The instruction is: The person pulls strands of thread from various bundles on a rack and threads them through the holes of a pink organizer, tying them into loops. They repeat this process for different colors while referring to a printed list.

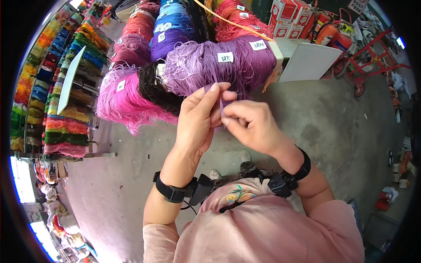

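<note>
A thick bundle of purple thread [197, 61] with white paper labels hangs straight ahead of me. Thin purple strands run from it down to my hands. My left hand [202, 107] pinches the strands between thumb and fingers, just below the bundle's lower edge. Close beside it on the right, my right hand [250, 122] is closed with thumb and fingertips on the same strands. Both hands are held up in front of the bundle, nearly touching each other. The tips of some fingers are hidden behind the hands.
Pink thread [131, 103] and black thread [155, 87] hang left of the purple bundle. Blue and red bundles stand behind. A white board [309, 61] leans at the right, near fire extinguishers [329, 33] and a red hand truck [368, 65]. Racks of coloured thread [66, 138] line the left.
</note>
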The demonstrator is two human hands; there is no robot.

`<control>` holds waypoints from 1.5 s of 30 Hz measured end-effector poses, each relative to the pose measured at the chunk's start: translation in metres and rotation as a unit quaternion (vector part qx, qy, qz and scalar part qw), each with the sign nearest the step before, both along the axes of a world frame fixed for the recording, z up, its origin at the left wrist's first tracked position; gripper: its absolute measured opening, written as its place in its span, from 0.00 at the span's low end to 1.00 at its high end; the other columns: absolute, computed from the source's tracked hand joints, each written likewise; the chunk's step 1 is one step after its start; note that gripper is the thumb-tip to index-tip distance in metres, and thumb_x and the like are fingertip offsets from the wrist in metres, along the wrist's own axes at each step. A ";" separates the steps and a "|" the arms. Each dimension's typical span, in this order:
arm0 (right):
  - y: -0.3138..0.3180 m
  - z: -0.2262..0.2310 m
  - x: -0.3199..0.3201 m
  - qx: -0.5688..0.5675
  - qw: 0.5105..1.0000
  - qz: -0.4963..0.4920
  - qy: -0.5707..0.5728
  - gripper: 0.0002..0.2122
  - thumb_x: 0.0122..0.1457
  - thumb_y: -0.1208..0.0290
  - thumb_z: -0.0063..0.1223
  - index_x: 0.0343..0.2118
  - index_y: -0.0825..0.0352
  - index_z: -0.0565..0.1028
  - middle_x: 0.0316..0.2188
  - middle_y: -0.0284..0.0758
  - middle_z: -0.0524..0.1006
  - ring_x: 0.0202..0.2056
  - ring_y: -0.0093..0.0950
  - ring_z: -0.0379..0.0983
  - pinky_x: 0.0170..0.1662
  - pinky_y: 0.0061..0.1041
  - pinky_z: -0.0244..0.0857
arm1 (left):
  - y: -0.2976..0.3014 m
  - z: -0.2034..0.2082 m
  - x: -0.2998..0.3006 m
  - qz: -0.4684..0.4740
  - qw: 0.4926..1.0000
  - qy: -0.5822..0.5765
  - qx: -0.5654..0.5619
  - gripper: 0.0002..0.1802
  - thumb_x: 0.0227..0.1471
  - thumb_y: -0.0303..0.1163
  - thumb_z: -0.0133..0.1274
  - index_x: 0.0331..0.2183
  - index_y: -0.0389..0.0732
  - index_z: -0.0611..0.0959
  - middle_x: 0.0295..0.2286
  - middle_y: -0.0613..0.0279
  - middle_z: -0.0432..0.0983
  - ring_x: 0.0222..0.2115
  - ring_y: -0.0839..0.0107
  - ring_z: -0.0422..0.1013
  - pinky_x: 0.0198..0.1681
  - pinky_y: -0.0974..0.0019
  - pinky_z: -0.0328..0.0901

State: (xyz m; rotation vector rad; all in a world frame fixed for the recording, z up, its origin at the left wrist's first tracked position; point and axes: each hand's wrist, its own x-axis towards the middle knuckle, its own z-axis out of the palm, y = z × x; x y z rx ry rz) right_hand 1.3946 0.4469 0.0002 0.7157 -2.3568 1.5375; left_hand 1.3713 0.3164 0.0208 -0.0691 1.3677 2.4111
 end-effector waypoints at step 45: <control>0.016 -0.009 -0.024 -0.314 0.892 0.082 -0.313 0.07 0.52 0.73 0.42 0.27 0.72 0.70 0.18 0.37 0.72 0.16 0.18 0.68 0.16 0.11 0.60 | 0.005 -0.023 -0.020 -0.011 0.999 0.011 -0.030 0.09 0.46 0.33 0.47 0.26 0.37 0.75 0.17 0.70 0.68 0.13 0.89 0.51 0.14 0.83 0.45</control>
